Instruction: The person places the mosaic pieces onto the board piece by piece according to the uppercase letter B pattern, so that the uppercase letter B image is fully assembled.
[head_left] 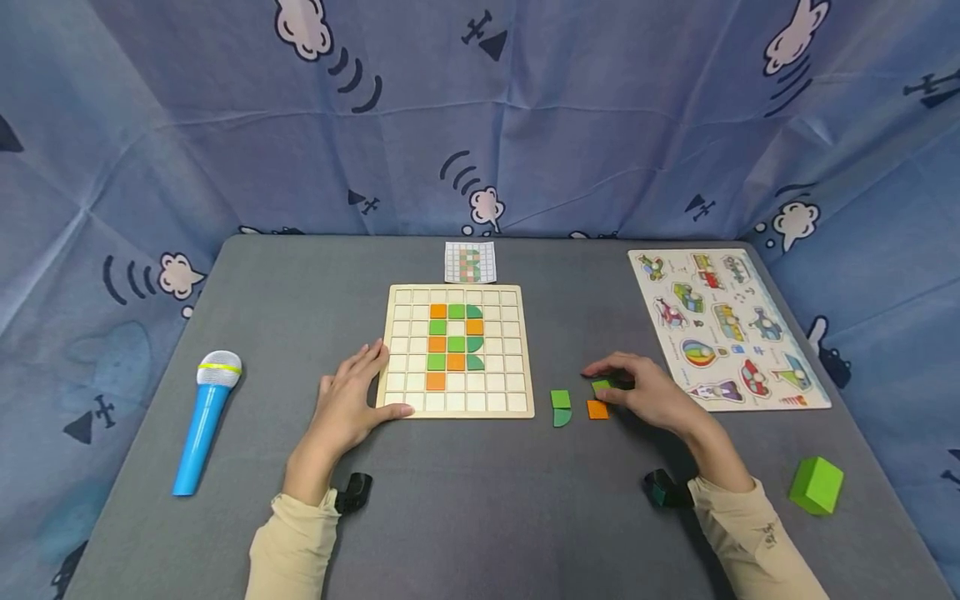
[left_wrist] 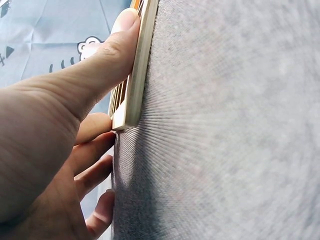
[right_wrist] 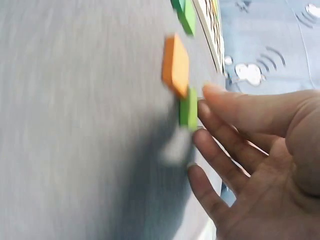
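In front of me lies a pale grid board (head_left: 408,360) with orange, green and dark-green tiles set in several middle cells. My left hand (head_left: 345,408) rests at its lower left corner, thumb laid along the front edge and fingers at the left side. My right hand (head_left: 647,390) hovers over a green square tile (head_left: 602,386), thumb and fingers apart around it; in the right wrist view that tile (right_wrist: 189,109) shows beside the thumb tip. An orange square tile (head_left: 597,409) lies just in front of it. Left of these sit another green square (head_left: 560,399) and a dark-green quarter-round tile (head_left: 562,417).
A printed pattern card (head_left: 470,262) lies behind the board. At the right are a picture puzzle board (head_left: 720,329) and a green block (head_left: 817,485). A blue toy microphone (head_left: 206,425) lies at the left. Patterned cloth (head_left: 480,117) hangs behind the grey table.
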